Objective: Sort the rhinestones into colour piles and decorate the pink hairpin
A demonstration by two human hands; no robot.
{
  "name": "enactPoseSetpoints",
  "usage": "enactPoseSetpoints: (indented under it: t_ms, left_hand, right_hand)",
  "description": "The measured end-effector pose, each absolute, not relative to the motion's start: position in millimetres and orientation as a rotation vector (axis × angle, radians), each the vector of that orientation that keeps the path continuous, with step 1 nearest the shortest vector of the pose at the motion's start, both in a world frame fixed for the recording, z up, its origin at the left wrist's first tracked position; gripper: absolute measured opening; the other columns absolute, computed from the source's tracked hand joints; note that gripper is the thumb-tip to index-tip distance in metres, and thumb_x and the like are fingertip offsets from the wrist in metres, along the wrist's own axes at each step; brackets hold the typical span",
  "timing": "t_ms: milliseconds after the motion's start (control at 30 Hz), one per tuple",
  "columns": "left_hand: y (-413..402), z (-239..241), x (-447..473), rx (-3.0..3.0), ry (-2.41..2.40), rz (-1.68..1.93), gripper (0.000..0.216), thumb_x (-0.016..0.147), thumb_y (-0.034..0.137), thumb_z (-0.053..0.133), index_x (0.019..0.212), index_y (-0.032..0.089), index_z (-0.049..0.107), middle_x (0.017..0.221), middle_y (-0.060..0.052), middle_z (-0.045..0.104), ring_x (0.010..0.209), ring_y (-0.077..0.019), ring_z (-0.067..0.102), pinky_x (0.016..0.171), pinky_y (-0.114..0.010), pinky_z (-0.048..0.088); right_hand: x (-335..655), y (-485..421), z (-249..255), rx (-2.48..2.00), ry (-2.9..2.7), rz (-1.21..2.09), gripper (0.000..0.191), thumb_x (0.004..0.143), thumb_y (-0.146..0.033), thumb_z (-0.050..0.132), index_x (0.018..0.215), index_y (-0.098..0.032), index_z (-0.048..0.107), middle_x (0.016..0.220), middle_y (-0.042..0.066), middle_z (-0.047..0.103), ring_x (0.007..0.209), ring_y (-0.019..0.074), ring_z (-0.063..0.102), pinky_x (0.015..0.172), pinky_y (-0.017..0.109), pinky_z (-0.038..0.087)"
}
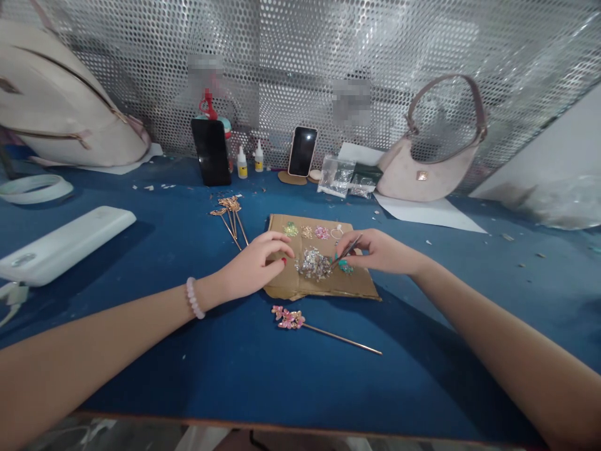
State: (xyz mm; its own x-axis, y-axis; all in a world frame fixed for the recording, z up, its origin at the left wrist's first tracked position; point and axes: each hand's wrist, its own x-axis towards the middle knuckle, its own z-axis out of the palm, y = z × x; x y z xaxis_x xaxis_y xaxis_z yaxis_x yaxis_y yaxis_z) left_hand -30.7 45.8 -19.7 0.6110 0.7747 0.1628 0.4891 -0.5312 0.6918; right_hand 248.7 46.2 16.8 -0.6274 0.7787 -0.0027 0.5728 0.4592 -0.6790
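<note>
Your right hand (367, 249) has its grip pinched around dark tweezers (350, 245), the tips down at the right edge of a heap of clear, silvery stones (312, 263) on a piece of cardboard (282, 283). Your left hand (253, 263) has an empty grip, fingers loosely spread, at the cardboard's left side; you can't tell whether it touches. Along the board's far edge sit small piles of green stones (290, 229), golden pieces (306, 232) and pink stones (322, 233). Nearer you, a pink-flowered hairpin (297, 321) lies on the blue tabletop (188, 376), apart from both hands.
</note>
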Motion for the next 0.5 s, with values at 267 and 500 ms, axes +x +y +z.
enactPoseSetpoints:
  t_ms: [267,500]
  left_hand:
    - [45.3,-19.1,-30.0,2.229,0.996,0.614,0.021,0.086,0.024,0.044,0.098,0.023,0.061,0.130,-0.004,0.044,0.107,-0.0242,0.053,0.079,-0.038,0.052]
    - [45.6,-19.0,-30.5,2.238,0.993,0.610,0.021,0.087,0.024,0.044,0.098,0.024,0.061,0.130,-0.004,0.045,0.113,-0.0253,0.050,0.088,-0.041,0.049]
  right_hand:
    - [247.5,46.8,13.0,-1.131,-2.353,0.897,0.012,0.079,-0.030,0.057,0.083,-0.020,0.061,0.085,0.003,0.066,0.074,0.0140,0.062,0.069,0.030,0.049]
    - [245.2,44.8,13.8,-1.184,-2.362,0.880,0.010,0.079,-0.027,0.056,0.084,-0.020,0.061,0.085,0.003,0.066,0.074,0.0141,0.062,0.068,0.029,0.049]
